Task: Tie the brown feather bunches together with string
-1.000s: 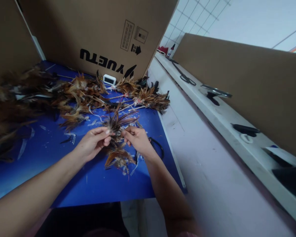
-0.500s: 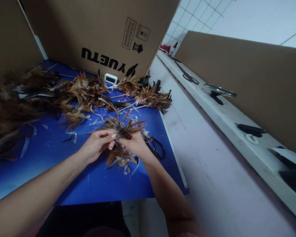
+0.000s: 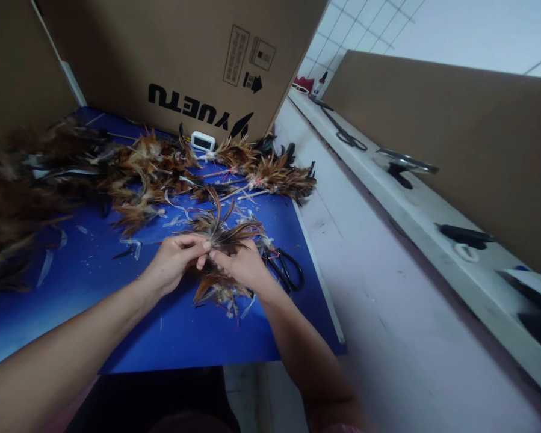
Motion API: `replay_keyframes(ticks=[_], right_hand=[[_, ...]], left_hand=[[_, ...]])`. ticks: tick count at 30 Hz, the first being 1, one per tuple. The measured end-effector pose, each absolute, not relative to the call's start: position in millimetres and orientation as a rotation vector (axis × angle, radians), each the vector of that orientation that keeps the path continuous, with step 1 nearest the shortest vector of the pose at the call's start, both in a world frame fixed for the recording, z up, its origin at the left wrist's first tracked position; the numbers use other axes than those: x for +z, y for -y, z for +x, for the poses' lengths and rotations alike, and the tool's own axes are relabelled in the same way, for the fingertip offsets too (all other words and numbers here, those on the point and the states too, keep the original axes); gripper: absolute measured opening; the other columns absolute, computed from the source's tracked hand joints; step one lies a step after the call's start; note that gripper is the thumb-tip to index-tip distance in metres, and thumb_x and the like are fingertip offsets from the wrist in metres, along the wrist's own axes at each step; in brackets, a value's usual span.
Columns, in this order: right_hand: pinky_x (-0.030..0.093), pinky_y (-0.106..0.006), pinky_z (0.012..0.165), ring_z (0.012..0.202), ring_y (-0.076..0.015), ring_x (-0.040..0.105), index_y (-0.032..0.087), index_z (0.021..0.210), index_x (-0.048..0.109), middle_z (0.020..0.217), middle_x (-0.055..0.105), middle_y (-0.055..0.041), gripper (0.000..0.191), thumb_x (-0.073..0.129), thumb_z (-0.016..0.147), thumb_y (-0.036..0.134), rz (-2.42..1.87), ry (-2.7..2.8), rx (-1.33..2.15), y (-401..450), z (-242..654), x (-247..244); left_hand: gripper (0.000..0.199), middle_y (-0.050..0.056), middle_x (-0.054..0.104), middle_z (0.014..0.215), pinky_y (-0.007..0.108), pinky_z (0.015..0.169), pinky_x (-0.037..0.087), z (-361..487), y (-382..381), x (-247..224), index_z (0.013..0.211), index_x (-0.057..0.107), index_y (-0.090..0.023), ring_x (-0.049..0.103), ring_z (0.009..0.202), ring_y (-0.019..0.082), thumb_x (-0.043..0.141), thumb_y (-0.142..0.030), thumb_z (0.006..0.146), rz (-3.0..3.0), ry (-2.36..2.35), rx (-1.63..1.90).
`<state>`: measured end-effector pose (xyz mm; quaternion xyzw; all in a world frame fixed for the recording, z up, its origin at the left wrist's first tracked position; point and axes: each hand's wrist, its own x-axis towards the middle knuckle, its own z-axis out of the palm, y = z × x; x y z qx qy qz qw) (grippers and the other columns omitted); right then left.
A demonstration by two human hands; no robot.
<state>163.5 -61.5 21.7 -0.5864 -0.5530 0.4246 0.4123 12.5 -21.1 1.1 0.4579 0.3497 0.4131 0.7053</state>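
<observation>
A bunch of brown feathers (image 3: 220, 231) fans out upward between my two hands over the blue tabletop (image 3: 180, 337). My left hand (image 3: 180, 258) pinches its base from the left, thumb against fingers. From the right, my right hand (image 3: 238, 261) closes on the same base, thumb tip near the left fingers. The lower end of the bunch is hidden by my fingers. Just below the hands lies a loose clump of orange-brown feathers (image 3: 220, 291) with white fluff. Black-handled scissors (image 3: 290, 270) rest right of my right hand, partly covered.
Feather bundles tied on thin sticks (image 3: 279, 177) lie at the back, near a small white digital display (image 3: 203, 141). A large feather pile (image 3: 17, 198) covers the left. Behind stands a cardboard box (image 3: 180, 48). The ledge (image 3: 414, 204) at right carries another pair of scissors (image 3: 351, 140).
My right thumb has moved left and up, closer to the left fingertips at the base of the bunch. The view has shifted slightly.
</observation>
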Motion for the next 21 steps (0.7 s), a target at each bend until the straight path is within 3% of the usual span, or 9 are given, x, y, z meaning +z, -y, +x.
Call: replay_keyframes(ticks=[5, 10, 15, 21], right_hand=[[0.046, -0.024, 0.055, 0.053, -0.0117, 0.057, 0.018, 0.067, 0.066, 0.058, 0.063, 0.0013, 0.014, 0.063, 0.077, 0.028, -1.517, 1.439, 0.96, 61, 170, 14], [0.048, -0.027, 0.06, 0.062, -0.0151, 0.063, 0.019, 0.079, 0.071, 0.068, 0.07, -0.0015, 0.013, 0.063, 0.078, 0.029, -1.583, 1.509, 0.81, 66, 175, 12], [0.048, -0.028, 0.068, 0.075, -0.0178, 0.066, 0.021, 0.083, 0.069, 0.082, 0.072, -0.0037, 0.013, 0.058, 0.086, 0.026, -1.564, 1.716, 0.536, 80, 169, 27], [0.043, -0.031, 0.069, 0.076, -0.0196, 0.06, 0.017, 0.089, 0.064, 0.083, 0.067, -0.0079, 0.02, 0.045, 0.095, 0.017, -1.663, 2.164, -0.151, 98, 158, 42]], left_hand=[[0.018, -0.001, 0.053, 0.044, 0.024, 0.052, 0.036, 11, 19, 4, 0.063, 0.072, -0.013, 0.044, 0.045, 0.008, 0.081, -0.029, 0.065, 0.993, -0.818, 0.968], [0.016, 0.0, 0.055, 0.048, 0.023, 0.052, 0.038, 11, 17, -1, 0.064, 0.072, -0.014, 0.046, 0.047, 0.009, 0.078, -0.029, 0.068, 1.085, -0.846, 1.059], [0.017, 0.005, 0.067, 0.078, 0.024, 0.049, 0.043, 9, 17, -4, 0.06, 0.071, -0.017, 0.054, 0.054, 0.012, 0.074, -0.03, 0.072, 1.384, -0.939, 1.147], [0.009, 0.006, 0.07, 0.082, 0.028, 0.07, 0.049, 6, 21, 2, 0.072, 0.076, -0.022, 0.063, 0.074, 0.018, 0.068, -0.02, 0.077, 1.825, -0.942, 1.256]])
